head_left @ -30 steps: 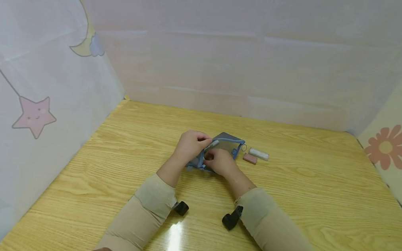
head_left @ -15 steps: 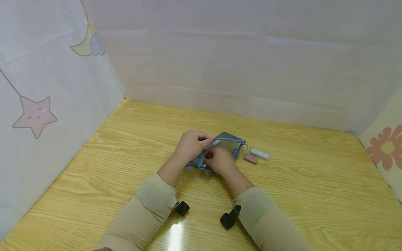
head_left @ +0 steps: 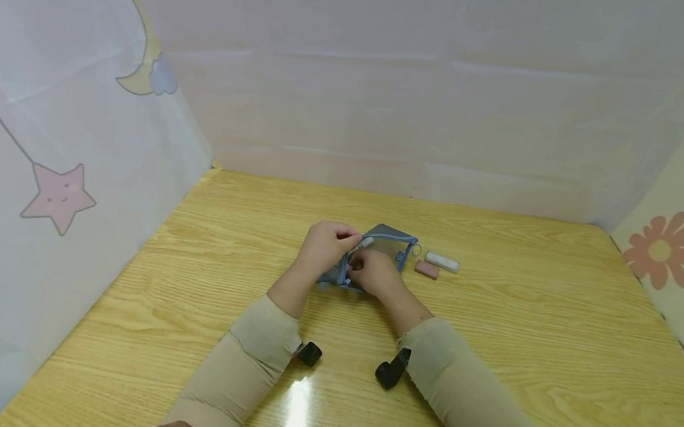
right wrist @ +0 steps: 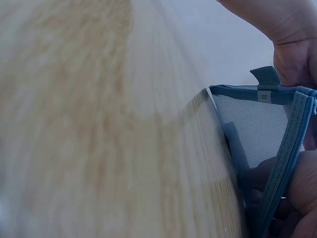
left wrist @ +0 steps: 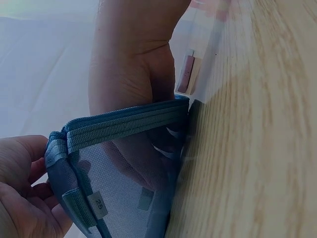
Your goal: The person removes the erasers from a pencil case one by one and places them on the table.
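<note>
A blue mesh zipper pouch [head_left: 391,246] stands unzipped on the table. At its left end, my left hand [head_left: 323,247] pinches the edge, thumb against fingers. A small pale grey piece [head_left: 366,243] shows by that thumb; its kind is unclear. My right hand [head_left: 378,274] reaches through the zippered opening. Through the mesh [left wrist: 94,173] in the left wrist view, its fingers [left wrist: 131,166] appear inside, pointing down. Whether they grip anything is hidden by the mesh. A dark strip-like shape [right wrist: 237,144] shows through the mesh in the right wrist view.
Right of the pouch lie a white cylinder-like stick [head_left: 442,261] and a small pinkish-brown block [head_left: 426,270]. A metal ring [head_left: 417,250] hangs at the pouch's right corner. Printed cloth walls [head_left: 410,131] border the wooden table [head_left: 520,337] at the back and sides.
Both hands stay at the pouch almost unmoved. My right hand's fingers shift only slightly inside the opening, and the right forearm has drawn a little to the left.
</note>
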Available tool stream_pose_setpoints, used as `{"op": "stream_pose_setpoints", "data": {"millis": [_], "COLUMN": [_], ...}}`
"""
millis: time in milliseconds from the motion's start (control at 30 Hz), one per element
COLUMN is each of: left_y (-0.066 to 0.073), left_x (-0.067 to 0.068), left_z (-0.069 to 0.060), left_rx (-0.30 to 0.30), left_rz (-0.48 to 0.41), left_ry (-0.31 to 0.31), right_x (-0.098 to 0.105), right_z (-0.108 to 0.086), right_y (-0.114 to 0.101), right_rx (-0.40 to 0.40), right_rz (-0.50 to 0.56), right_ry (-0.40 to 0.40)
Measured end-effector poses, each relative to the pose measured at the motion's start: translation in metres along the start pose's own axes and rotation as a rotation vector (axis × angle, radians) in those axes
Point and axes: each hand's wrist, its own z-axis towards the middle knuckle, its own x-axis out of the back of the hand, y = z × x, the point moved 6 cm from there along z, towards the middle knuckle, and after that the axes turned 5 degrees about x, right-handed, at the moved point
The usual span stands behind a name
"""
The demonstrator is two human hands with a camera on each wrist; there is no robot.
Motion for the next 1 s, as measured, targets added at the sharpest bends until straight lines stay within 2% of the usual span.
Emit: {"op": "stream_pose_setpoints", "data": {"millis": [267,533,767,1000], "left_y": [-0.001,-0.002,-0.002,0.000], "left_x": [0.000,-0.001,0.000,0.000], "left_z": [0.000,0.001,0.001,0.002], "left_rx": [-0.002,0.008,0.004,0.000], "left_rz": [-0.004,0.002,0.020,0.027], "left_ry": [0.008,0.002,0.011,0.022], "right_x": [0.004,0.013,0.022,0.030], "right_z": [-0.001,-0.006,-0.014,-0.023], "right_y": [0.002,0.012,0.024,0.031], "right_rx": [0.003,0.040,0.037,-0.012], "right_rz": [0.006,0.089,0.146,0.201], "right_ry": [0.030,0.059,0.043,-0.003]}}
